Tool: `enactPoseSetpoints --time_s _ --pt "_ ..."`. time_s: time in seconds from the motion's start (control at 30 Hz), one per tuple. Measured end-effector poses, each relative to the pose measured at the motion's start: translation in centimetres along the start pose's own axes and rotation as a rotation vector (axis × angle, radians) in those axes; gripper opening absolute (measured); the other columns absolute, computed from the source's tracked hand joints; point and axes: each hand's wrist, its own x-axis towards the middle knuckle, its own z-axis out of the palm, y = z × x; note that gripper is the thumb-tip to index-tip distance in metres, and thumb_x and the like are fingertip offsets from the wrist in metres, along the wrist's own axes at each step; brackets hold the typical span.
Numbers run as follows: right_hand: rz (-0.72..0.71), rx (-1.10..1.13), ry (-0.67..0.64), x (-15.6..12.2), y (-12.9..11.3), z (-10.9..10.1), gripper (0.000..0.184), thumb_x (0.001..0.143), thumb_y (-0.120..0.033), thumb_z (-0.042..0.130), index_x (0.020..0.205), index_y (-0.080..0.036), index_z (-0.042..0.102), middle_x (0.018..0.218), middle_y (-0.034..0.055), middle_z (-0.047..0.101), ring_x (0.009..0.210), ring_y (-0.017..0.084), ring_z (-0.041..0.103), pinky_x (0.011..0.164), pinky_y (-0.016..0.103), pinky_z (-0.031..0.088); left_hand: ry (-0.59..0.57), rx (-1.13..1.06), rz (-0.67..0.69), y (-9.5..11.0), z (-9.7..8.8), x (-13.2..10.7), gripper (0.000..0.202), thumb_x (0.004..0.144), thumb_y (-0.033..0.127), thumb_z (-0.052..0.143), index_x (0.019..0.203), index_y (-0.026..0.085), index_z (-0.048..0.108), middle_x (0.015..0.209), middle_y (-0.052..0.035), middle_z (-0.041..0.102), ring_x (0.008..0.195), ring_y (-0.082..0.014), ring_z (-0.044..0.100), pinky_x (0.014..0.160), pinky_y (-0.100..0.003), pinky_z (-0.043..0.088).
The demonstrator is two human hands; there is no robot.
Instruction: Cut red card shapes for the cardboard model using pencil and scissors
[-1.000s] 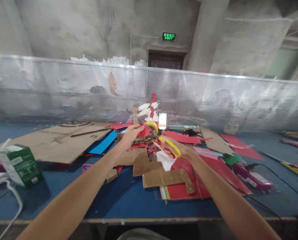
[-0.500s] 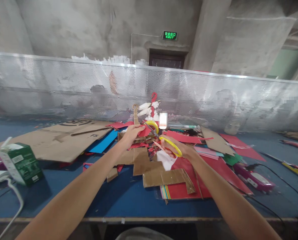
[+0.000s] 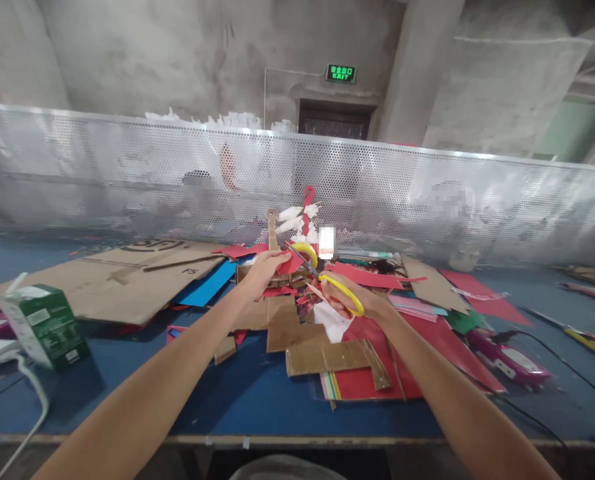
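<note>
Yellow-handled scissors (image 3: 344, 294) are in my right hand (image 3: 360, 293), with the handles spread and the blades pointing up and left. Their blades meet a small piece of red paper (image 3: 291, 263), which my left hand (image 3: 263, 272) pinches at its left edge. Whether the blades are cutting through the paper is too small to tell. Just beyond the scissors stands a red, hook-topped piece (image 3: 308, 197) with white tufts. Cardboard scraps (image 3: 282, 327), a white crumpled piece (image 3: 331, 321) and a pack of red paper (image 3: 372, 383) lie below my hands.
A large cardboard sheet (image 3: 112, 280) and blue paper (image 3: 210, 283) lie left, beside a green box (image 3: 44, 327). On the right are a purple device (image 3: 510, 360) with a black cable and more red paper (image 3: 487, 293). A perforated metal screen (image 3: 402, 193) runs along the back.
Both hands, the scissors and the red paper stay almost in place. The whole view has shifted very slightly.
</note>
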Motion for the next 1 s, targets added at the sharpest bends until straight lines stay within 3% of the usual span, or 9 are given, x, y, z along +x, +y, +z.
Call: enactPoseSetpoints --time_s 0.33,0.43,0.6,0.73,0.87,1.0 --pt "-0.021 0.141 0.031 1.0 0.7 0.9 0.049 0.088 -0.072 0.052 0.090 -0.024 0.046 0.052 -0.0111 0.033 0.035 0.006 0.029 0.030 0.018 0.036 -0.030 -0.088 -0.024 0.1 0.2 0.1 0.037 0.066 0.045 0.085 0.088 0.016 0.077 0.090 -0.0093 0.078 0.079 -0.0228 0.072 0.074 -0.035 0.059" --pt "-0.060 0.028 0.101 1.0 0.4 1.4 0.048 0.087 -0.070 0.055 0.091 -0.023 0.048 0.051 -0.0109 0.037 0.032 0.007 0.032 0.029 0.019 0.035 -0.028 -0.087 -0.025 0.0 0.3 -0.1 0.039 0.066 0.045 0.085 0.091 0.016 0.078 0.089 -0.0092 0.078 0.079 -0.0226 0.071 0.075 -0.036 0.058" --pt "0.042 -0.103 0.218 0.9 -0.1 0.6 0.046 0.092 -0.068 0.048 0.089 -0.022 0.048 0.049 -0.0078 0.044 0.036 0.011 0.043 0.036 0.023 0.039 -0.016 0.012 0.043 -0.3 0.1 0.1 0.037 0.070 0.049 0.081 0.090 0.017 0.077 0.089 -0.0075 0.077 0.079 -0.0217 0.069 0.072 -0.032 0.054" --pt "0.007 -0.559 0.307 0.7 0.0 -0.7 0.044 0.091 -0.063 0.054 0.083 -0.020 0.058 0.072 0.0049 0.067 0.063 0.018 0.062 0.055 0.027 0.041 -0.026 0.127 0.101 -0.1 -0.2 0.1 0.032 0.076 0.047 0.075 0.088 0.018 0.075 0.081 -0.0042 0.074 0.073 -0.0190 0.065 0.066 -0.029 0.048" --pt "0.077 -0.864 0.177 0.5 0.2 -0.6 0.041 0.082 -0.060 0.067 0.092 -0.020 0.071 0.093 0.0117 0.075 0.080 0.027 0.067 0.064 0.031 0.039 -0.105 0.204 0.123 -0.3 -0.4 0.3 0.028 0.074 0.041 0.076 0.090 0.018 0.072 0.084 -0.0047 0.073 0.072 -0.0189 0.066 0.066 -0.029 0.048" --pt "0.074 -0.925 -0.020 0.4 0.5 0.0 0.032 0.079 -0.054 0.071 0.086 -0.022 0.073 0.086 0.0102 0.075 0.074 0.027 0.067 0.059 0.030 0.036 -0.279 0.291 0.061 -1.0 -0.1 0.3 0.027 0.067 0.036 0.080 0.087 0.019 0.071 0.079 -0.0055 0.074 0.068 -0.0204 0.068 0.064 -0.030 0.049"
